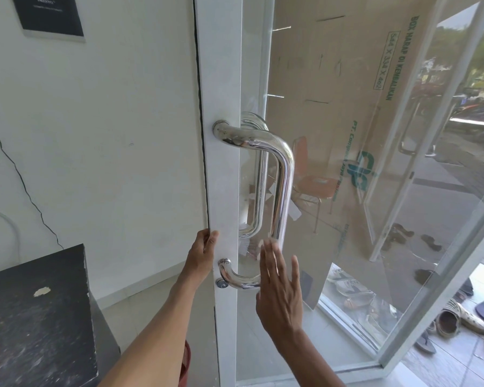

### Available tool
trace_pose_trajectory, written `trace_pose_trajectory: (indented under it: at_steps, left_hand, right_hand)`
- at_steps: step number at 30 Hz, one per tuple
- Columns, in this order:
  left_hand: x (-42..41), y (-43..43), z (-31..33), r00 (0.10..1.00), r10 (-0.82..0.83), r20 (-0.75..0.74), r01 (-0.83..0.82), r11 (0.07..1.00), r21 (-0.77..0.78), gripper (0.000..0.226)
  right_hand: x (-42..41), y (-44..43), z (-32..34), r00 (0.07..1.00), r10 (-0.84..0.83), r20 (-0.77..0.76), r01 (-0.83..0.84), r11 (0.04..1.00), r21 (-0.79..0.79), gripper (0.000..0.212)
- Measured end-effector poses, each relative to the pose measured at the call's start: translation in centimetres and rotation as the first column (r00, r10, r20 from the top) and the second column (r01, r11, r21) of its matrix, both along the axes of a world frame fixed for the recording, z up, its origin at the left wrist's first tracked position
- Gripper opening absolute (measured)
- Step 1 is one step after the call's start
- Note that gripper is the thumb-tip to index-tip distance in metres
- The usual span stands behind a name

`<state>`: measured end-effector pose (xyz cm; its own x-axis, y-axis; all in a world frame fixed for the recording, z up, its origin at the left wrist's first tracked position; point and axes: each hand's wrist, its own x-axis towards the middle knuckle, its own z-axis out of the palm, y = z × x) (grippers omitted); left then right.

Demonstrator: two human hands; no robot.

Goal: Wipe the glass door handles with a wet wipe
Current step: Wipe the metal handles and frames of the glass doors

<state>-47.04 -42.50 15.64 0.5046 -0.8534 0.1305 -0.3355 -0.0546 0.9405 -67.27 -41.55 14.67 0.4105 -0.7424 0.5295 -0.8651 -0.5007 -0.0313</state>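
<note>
The glass door (347, 163) stands ajar, its chrome D-shaped handle (284, 174) fixed to the white frame stile (221, 177), with a second handle (259, 174) visible through the glass on the far face. The left hand (203, 254) is clenched on the stile's edge, just above the handle's lower mount and the lock cylinder (222, 284). The right hand (280, 289) has a released grip, fingers spread flat before the handle's lower bend (motion-blurred; no wipe discernible in it).
</note>
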Motion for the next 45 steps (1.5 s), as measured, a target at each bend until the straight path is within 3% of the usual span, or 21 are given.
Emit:
trace_pose_trajectory:
  at_steps: [7, 16, 21, 27, 31, 33, 36, 39, 45]
  left_hand:
    - [0.4, 0.1, -0.2, 0.999, -0.012, 0.032, 0.012, 1.000, 0.017, 0.040]
    - [0.4, -0.1, -0.2, 1.000, -0.004, 0.010, 0.004, 1.000, 0.006, 0.040]
    - [0.4, -0.4, -0.4, 1.000, 0.002, 0.000, -0.002, 1.000, 0.003, 0.040]
    - [0.7, -0.6, -0.9, 1.000, 0.005, 0.011, -0.005, 1.000, 0.001, 0.043]
    - [0.5, -0.6, -0.8, 1.000, 0.004, 0.000, -0.004, 1.000, -0.008, 0.043]
    - [0.5, -0.5, -0.8, 1.000, 0.002, -0.004, -0.002, 1.000, -0.010, 0.042]
    - [0.3, -0.3, -0.6, 1.000, 0.001, -0.005, -0.001, 1.000, -0.011, 0.041]
    - [0.1, -0.1, -0.5, 1.000, -0.001, -0.007, 0.001, 1.000, -0.011, 0.040]
    - [0.3, 0.2, -0.4, 1.000, -0.007, -0.006, 0.007, 1.000, 0.003, 0.036]
  right_hand:
    - [3.4, -0.4, 4.8, 0.959, -0.015, 0.282, 0.014, 1.000, 0.007, 0.091]
    - [2.4, 1.5, -3.3, 0.926, 0.010, 0.377, -0.078, 0.983, 0.166, 0.091]
    - [2.4, 2.8, -5.2, 0.780, 0.029, 0.625, -0.238, 0.937, 0.254, 0.091]
    - [2.4, 2.2, -3.3, 0.577, -0.023, 0.817, -0.289, 0.929, 0.231, 0.054]
    - [2.4, 1.3, -2.3, 0.523, -0.015, 0.852, -0.247, 0.954, 0.168, 0.042]
    - [2.2, 1.3, -2.7, 0.491, -0.083, 0.867, -0.243, 0.943, 0.228, 0.040]
    - [2.1, 1.7, -4.0, 0.393, -0.244, 0.886, -0.329, 0.863, 0.384, 0.041]
    - [2.2, 1.7, -4.9, 0.349, -0.310, 0.884, -0.420, 0.792, 0.443, 0.044]
    - [2.2, 1.4, -1.5, 0.256, -0.260, 0.931, -0.424, 0.835, 0.349, 0.052]
